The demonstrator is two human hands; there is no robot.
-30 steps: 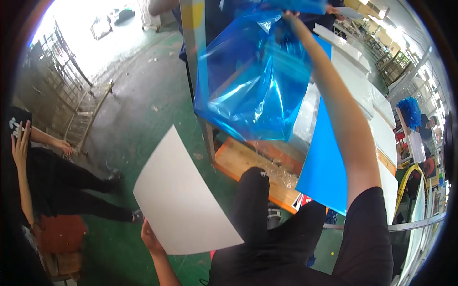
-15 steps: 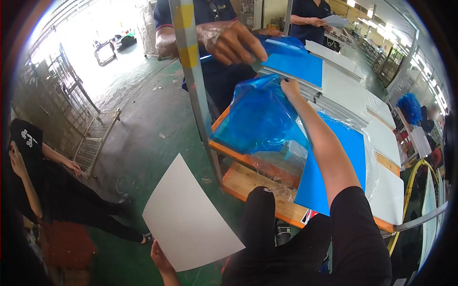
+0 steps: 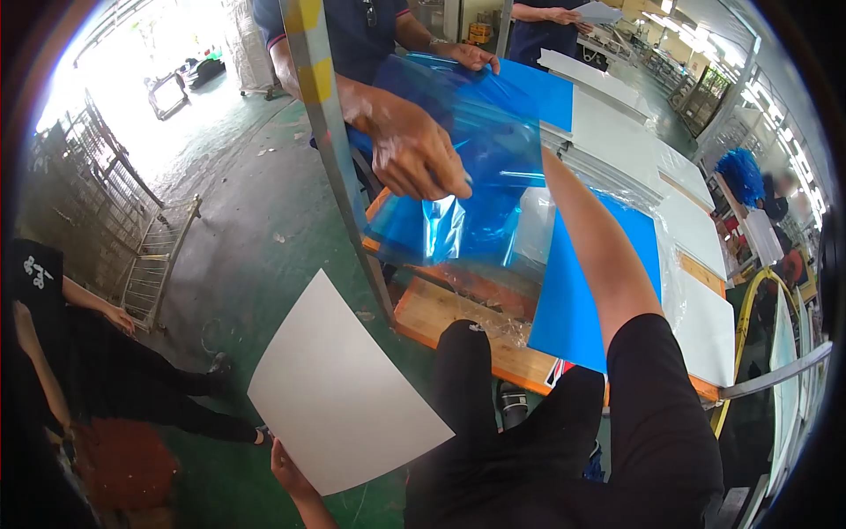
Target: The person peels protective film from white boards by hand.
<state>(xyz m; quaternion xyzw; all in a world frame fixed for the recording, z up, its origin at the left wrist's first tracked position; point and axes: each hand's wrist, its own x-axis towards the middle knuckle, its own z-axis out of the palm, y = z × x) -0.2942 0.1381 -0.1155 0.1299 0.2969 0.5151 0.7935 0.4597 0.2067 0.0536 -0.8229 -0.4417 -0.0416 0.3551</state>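
From the head camera, our left hand [image 3: 289, 467] has its fingers grasping the white sheet [image 3: 348, 392], lower left of centre; up top, our right hand hides behind blue film [image 3: 498, 145], so we can't tell its fingers' state

You can read no words, numbers or signs for certain here. White print [image 3: 34, 271] shows on the black shirt [image 3: 46, 293] of the person [image 3: 106, 361] to your left, but it is too small to make out. Beside your knees, a red-and-white printed piece [image 3: 558, 371] at the wooden shelf [image 3: 445, 324] is equally unreadable to you. Your black trousers [image 3: 464, 361] carry 1 small, unclear white mark [image 3: 477, 328] at the knee.
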